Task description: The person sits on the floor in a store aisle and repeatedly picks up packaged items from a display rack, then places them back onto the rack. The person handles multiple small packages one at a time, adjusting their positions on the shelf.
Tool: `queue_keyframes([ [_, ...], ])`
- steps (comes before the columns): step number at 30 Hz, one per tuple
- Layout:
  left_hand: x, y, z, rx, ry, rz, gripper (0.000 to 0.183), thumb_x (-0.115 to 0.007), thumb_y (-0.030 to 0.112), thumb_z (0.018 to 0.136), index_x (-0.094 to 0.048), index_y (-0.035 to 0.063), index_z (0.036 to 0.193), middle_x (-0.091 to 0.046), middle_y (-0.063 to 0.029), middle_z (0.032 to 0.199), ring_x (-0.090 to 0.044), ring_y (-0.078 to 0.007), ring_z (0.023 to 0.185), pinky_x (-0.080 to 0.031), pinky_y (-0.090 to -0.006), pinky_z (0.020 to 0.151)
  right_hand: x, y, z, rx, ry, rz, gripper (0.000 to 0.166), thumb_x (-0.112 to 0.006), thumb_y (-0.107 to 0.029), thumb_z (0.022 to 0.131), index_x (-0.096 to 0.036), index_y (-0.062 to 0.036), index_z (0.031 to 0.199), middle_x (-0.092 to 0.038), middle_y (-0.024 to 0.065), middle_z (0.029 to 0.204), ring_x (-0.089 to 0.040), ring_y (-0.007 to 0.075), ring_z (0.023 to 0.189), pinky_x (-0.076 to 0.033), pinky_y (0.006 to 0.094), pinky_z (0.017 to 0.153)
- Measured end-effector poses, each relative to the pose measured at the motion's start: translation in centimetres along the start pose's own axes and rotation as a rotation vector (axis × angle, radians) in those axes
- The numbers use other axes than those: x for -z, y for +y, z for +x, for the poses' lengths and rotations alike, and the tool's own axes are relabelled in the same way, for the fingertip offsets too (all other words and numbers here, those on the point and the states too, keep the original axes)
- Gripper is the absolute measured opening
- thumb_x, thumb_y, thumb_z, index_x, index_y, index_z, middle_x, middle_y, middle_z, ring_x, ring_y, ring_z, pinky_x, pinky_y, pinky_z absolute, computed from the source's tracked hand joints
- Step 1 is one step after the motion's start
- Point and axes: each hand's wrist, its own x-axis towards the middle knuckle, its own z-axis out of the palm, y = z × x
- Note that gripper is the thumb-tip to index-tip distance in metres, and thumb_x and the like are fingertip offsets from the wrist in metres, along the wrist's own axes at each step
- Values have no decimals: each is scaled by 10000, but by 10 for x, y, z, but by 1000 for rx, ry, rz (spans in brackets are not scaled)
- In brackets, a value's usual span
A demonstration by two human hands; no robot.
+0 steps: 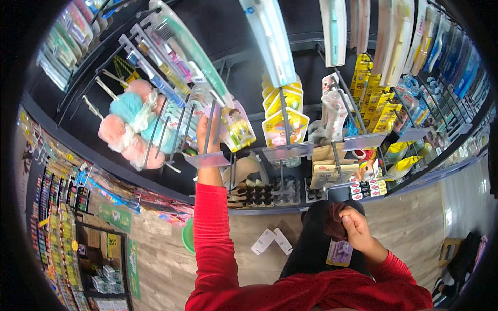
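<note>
My left hand point(208, 134) reaches up among the metal display hooks at the left edge of a carded blister pack point(238, 128) with yellow-green contents. A hook and a clear label holder point(208, 159) partly cover this hand, and its fingertips are hidden, so its grip cannot be made out. Low in front of my body, my right hand point(358, 229) is closed around a bunched dark brown cloth point(335, 221). A purple carded pack point(339, 253) shows just below that cloth, over my dark trousers.
Pink and blue mesh bath puffs point(126, 105) hang on the left. Packaged toothbrushes point(272, 42) hang overhead, and yellow carded packs point(286, 126) hang mid-rack. Wooden-handled brushes point(241, 194) line the bottom shelf. Two white tags point(263, 241) lie on the wood-look floor by a green basin point(188, 235).
</note>
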Motion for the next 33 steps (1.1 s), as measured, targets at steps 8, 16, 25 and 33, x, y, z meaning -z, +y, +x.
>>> queue_keyframes([
  [8,-22,-69,94,-142,187,108,238,-582,277,918,-594,50,989,-558,-20,775,-514,-111,637,-411,-265,531,12,-5,-12,-61,37,-37,168,-478,-128,976,-571,12,969,-558,114,826,-560,229,757,-445,312,703],
  [16,-34,-63,103,80,131,317,255,-553,265,932,-585,38,1044,-561,-33,786,-512,-109,652,-410,-273,541,14,-7,-23,-94,42,-39,178,-483,-136,977,-576,16,989,-589,125,869,-586,243,780,-463,320,725],
  [25,26,-71,4,-51,14,63,354,-526,169,954,-517,-16,1256,-598,-93,963,-581,-173,855,-460,-277,715,6,-5,-31,-153,-31,161,181,-586,-153,924,-565,-12,1035,-590,57,902,-534,107,815,-462,281,738],
  [33,34,-121,-251,571,-221,-86,389,-566,221,949,-525,-15,1255,-623,-120,1132,-618,-202,1020,-512,-321,866,63,-6,-46,-282,57,242,271,-603,-192,928,-527,-14,1118,-616,45,1071,-548,108,976,-438,280,885],
])
